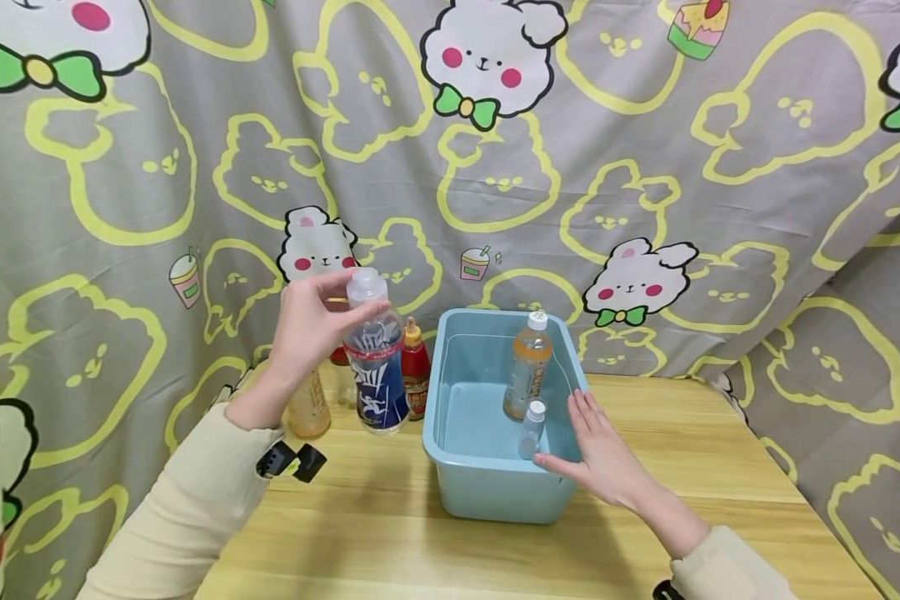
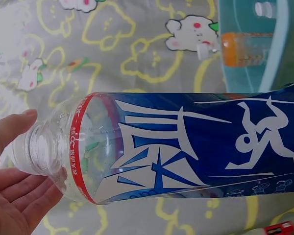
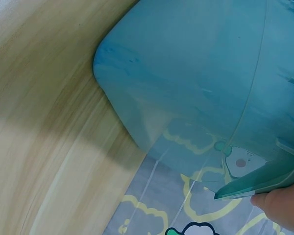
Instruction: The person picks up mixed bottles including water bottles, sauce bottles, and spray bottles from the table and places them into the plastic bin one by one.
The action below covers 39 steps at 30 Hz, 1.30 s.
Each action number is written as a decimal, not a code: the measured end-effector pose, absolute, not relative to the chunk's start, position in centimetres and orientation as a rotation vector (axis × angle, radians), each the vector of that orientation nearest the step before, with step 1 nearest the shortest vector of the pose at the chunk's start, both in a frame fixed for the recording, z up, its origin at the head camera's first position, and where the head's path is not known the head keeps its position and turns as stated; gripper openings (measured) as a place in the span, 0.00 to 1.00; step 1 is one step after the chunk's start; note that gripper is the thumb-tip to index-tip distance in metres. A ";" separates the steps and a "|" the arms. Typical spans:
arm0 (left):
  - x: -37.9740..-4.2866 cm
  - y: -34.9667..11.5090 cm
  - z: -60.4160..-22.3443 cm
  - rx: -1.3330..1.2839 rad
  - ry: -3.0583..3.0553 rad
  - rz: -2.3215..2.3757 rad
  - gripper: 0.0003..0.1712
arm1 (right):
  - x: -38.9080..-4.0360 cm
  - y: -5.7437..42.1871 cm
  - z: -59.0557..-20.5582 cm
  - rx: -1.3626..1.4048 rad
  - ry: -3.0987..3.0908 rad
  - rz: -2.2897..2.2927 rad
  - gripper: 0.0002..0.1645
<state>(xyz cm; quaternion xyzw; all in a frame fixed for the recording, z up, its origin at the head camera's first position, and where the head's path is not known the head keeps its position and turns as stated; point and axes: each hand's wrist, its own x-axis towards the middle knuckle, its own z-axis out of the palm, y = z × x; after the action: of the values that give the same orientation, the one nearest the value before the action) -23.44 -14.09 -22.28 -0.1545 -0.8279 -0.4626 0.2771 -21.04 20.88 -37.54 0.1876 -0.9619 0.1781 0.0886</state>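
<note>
My left hand (image 1: 311,325) pinches a clear plastic bottle (image 1: 378,375) by its neck, just under the white cap. The bottle is upright in the head view, with a blue label of white lettering and a running figure (image 2: 264,134); no liquid shows in its upper part. Along the right rim of a light-blue plastic bin (image 1: 487,492) rests my right hand (image 1: 600,450), fingers straight and thumb spread toward the front corner. Inside the bin stand an orange-topped drink bottle (image 1: 528,371) with a white cap and a small clear bottle (image 1: 531,429).
A red sauce bottle (image 1: 416,375) with a yellow cap stands between the held bottle and the bin. Partly behind the left wrist is a bottle of yellowish liquid (image 1: 311,408). The wooden table (image 1: 345,533) meets a patterned grey curtain (image 1: 390,192) at the back and sides.
</note>
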 end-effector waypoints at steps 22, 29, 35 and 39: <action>-23.1 -9.9 -18.9 -0.601 -2.109 -1.321 0.26 | -21.1 20.9 -37.6 0.543 -2.873 0.537 0.60; -23.5 -8.1 -19.4 -0.659 -2.068 -1.377 0.26 | -21.0 20.9 -37.6 0.540 -2.874 0.535 0.60; -23.9 -6.6 -20.3 -0.687 -2.066 -1.388 0.25 | -21.0 20.9 -37.6 0.536 -2.877 0.529 0.60; -24.0 -5.7 -21.1 -0.708 -2.067 -1.399 0.24 | -21.0 20.9 -37.6 0.539 -2.874 0.522 0.60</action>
<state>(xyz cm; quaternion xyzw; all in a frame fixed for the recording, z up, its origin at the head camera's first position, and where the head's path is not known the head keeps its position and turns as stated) -24.05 -5.70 -21.11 -0.2629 -0.7671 -0.5192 0.2701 -21.04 20.87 -37.59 0.1809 -0.9640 0.1751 0.0855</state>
